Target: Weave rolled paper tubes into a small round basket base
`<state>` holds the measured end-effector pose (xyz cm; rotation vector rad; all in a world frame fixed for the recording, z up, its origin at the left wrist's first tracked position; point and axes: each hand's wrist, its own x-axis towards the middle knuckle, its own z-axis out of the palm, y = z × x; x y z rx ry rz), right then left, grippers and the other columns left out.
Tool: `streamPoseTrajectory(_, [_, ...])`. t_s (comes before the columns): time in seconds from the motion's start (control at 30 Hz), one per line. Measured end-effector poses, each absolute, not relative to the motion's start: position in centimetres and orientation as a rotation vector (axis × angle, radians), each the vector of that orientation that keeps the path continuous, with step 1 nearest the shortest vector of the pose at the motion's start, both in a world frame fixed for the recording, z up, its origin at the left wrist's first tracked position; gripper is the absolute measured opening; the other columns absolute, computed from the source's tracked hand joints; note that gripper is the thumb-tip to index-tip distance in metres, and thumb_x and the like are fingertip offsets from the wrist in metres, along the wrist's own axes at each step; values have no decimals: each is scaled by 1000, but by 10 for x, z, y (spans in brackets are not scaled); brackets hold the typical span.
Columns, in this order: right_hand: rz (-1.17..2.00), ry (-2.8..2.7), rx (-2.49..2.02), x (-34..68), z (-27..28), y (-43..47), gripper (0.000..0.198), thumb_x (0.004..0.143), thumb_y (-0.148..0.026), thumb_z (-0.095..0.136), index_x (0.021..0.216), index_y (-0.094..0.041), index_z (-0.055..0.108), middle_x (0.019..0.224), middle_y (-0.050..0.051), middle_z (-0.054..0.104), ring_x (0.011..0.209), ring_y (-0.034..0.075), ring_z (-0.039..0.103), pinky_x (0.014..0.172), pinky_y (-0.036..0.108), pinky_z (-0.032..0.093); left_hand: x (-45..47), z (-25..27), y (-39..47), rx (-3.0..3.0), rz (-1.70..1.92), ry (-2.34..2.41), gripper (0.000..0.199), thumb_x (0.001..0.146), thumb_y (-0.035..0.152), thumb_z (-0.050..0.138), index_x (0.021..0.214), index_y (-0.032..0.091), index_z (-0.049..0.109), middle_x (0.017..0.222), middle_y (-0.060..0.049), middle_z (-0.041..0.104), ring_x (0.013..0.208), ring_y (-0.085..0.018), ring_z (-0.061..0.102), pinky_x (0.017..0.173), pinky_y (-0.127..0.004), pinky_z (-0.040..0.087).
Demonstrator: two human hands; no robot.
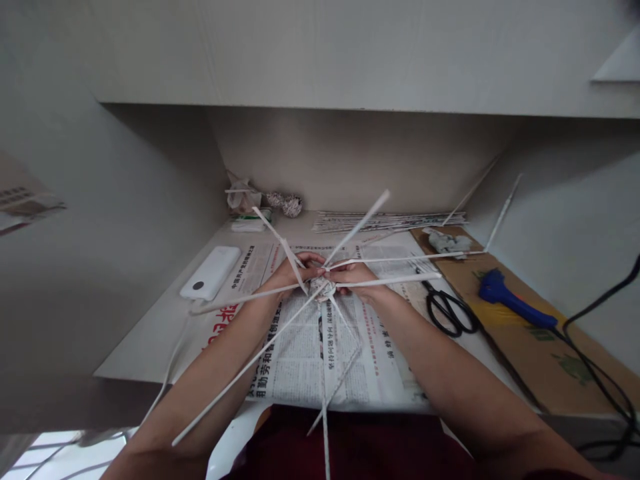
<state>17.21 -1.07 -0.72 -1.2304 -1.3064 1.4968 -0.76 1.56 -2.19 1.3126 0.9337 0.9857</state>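
Note:
Between my two hands is a small woven piece of rolled paper strips (321,289), its long white strips fanning out in all directions. My left hand (301,268) grips its left upper side, fingers curled round it. On the opposite side my right hand (354,275) pinches near the base of the strips, and the fingertips of both hands almost meet. One strip (361,225) points up and away, others run to the right, and a few hang down toward my lap. The fingers partly cover the woven centre.
Newspaper (345,360) covers the table under the work. A white power bank (210,273) lies left. Black scissors (450,312) and a blue glue gun (515,300) on cardboard (555,333) lie right. Behind are a bundle of paper rolls (385,221) and a knobbly woven piece (286,203).

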Motion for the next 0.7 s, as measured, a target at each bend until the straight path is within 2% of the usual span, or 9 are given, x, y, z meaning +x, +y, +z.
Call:
streamPoseTrajectory(0.23, [1488,-1346,-1236,173,-8,-12,26,58,-29,82,76,-12,73,50,-2,59,38,7,45,34,19,33,-4,-21,14,1352,960,992,42,49,38,91,77,15,70,57,2,60,48,-9,49,47,-21,34])
streamPoseTrajectory(0.4, [1502,-1280,-1190,169,-5,-14,30,56,-29,84,79,-12,73,58,-1,65,41,7,48,34,18,36,1,-14,11,1292,1087,1035,44,42,38,92,69,14,68,58,1,60,53,-10,50,51,-22,36])
streamPoseTrajectory(0.7, [1303,-1230,-1265,162,-11,-12,35,59,-41,85,76,-16,67,55,-3,62,38,9,48,32,20,37,0,-15,12,1260,1134,1024,40,43,34,92,67,15,66,58,3,58,53,-9,50,50,-21,37])
